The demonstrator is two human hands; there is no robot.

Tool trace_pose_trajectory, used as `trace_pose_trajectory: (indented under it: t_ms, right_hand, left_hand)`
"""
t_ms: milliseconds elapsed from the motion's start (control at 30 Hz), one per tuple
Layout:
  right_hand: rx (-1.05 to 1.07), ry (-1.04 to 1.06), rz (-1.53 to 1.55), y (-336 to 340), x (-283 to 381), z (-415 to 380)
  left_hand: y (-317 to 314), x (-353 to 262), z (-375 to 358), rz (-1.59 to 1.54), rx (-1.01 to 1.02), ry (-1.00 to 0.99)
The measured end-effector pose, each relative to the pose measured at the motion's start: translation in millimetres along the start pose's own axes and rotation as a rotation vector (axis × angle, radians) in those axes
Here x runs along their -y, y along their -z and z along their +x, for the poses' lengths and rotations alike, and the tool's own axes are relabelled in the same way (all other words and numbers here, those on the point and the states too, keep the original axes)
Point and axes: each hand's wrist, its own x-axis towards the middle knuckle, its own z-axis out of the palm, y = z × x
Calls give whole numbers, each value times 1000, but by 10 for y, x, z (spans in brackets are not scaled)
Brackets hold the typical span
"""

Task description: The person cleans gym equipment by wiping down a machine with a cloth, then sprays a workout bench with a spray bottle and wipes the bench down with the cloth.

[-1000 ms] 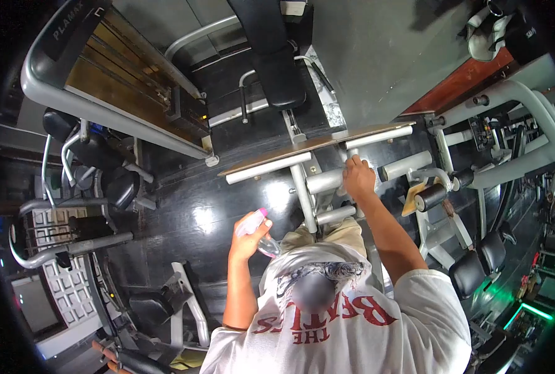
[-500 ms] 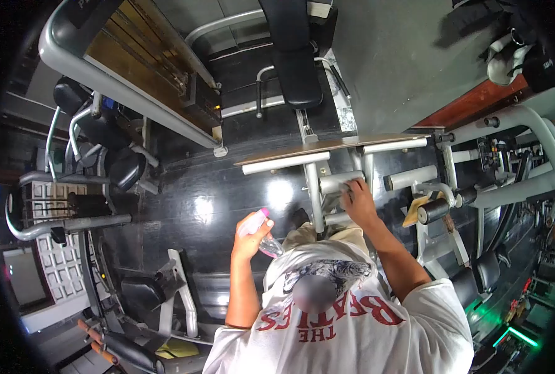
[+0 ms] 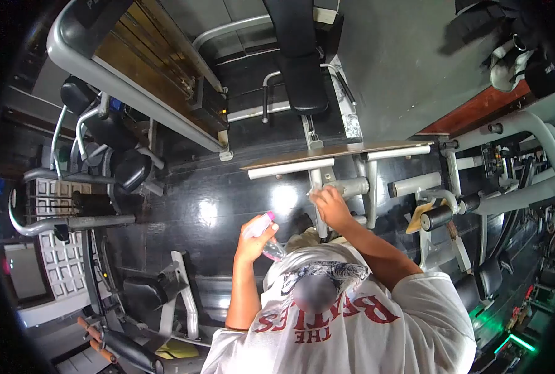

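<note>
Spray bottle [image 3: 273, 250], pink-topped, is gripped in L hand [image 3: 250, 244], apart from metal machine frame [image 3: 372, 193], prob. leaving R hand [image 3: 331, 207] free there. R fingers curl at frame; cannot tell if gripping anything.

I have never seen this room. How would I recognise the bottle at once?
Find the white shirt at the bottom, then follow the left arm up to the left hand. It holds the clear bottle, whose bright pink top sets it apart from the grey and black machines.
</note>
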Motion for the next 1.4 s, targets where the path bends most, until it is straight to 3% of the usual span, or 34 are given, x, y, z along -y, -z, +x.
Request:
trace_pose_trajectory:
  t_ms: [133, 233, 333, 467, 500, 600, 700, 833, 867, 933, 967, 1033, 1133, 1167, 1267, 1300, 1400]
  right_hand:
    - [247, 64, -24, 74, 101, -212]
    - [197, 133, -133, 283, -21, 1]
    - [-182, -81, 62, 469, -7, 435]
    - [-24, -181, -50, 165, 22, 148]
    - [-33, -80, -136, 140, -24, 34]
    - [228, -106, -260, 407, -276, -280]
    - [32, -340, -260, 666, -775, -655]
    - [-222, -576, -188, 554, -723, -731]
    - [-228, -628, -53, 461, -608, -646]
    - [-323, -603, 2, 228, -314, -411]
    - [-218, -482, -113, 128, -201, -327]
    - [-104, -168, 86, 58, 32, -115]
    - [130, -69, -144, 205, -24, 21]
    - [127, -85, -240, 373, -184, 47]
    - [-11, -392, -326, 780, -787, -117]
    - [-14, -248, -309, 869, -974, -277]
    - [-7, -300, -214, 809, -966, -428]
  left_hand:
    - [106, 61, -16, -59, -43, -25]
    - [124, 38, 34, -64, -52, -33]
    - [106, 30, 75, -34, -35, -15]
    - [-15, 2, 115, -42, -7, -9]
    - [-36, 4, 116, -40, -3, -19]
    - [-41, 2, 53, -63, -9, -2]
    - [32, 62, -20, -84, -27, -5]
    - [128, 148, -62, -70, -88, 27]
    - [135, 165, -33, -67, -76, 30]
    - [111, 167, 41, -61, -51, 38]
    - [73, 132, 87, -79, -36, 38]
    - [-25, 21, 182, -54, -6, 44]
    - [-177, -152, 249, -56, 39, -5]
    - [-206, -201, 245, -57, 49, -23]
    - [-198, -168, 164, -56, 36, -29]
    - [-177, -131, 128, -54, 29, -24]
    - [-99, 19, -12, -43, -23, 10]
